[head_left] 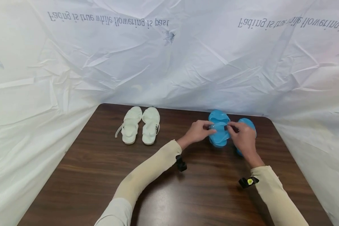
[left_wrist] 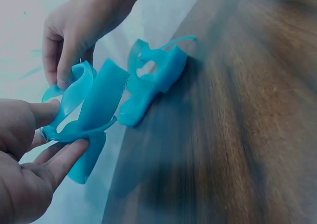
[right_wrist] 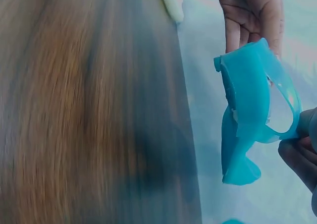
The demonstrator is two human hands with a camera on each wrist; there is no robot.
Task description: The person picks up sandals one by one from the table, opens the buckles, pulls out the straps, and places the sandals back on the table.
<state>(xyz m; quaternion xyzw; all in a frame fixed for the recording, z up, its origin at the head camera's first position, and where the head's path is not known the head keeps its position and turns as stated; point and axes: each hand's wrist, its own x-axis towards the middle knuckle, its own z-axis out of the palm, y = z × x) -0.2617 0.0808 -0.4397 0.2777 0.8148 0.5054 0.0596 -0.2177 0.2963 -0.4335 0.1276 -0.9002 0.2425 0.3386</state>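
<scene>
A blue sandal (head_left: 219, 138) is held between both hands near the table's far right edge. My left hand (head_left: 198, 131) grips the left side of its strap, thumb above and fingers below, as the left wrist view shows on the sandal (left_wrist: 101, 100). On the other side, my right hand (head_left: 244, 138) pinches the strap between thumb and fingers; the right wrist view shows these fingers (right_wrist: 299, 157) at the strap loop. The second blue sandal (head_left: 249, 122) lies on the table to the right, partly hidden behind my right hand.
A pair of white sandals, the left one (head_left: 130, 125) and the right one (head_left: 151, 125), stands at the far left of the dark wooden table (head_left: 101, 163). White printed sheeting (head_left: 169, 69) hangs behind and around the table.
</scene>
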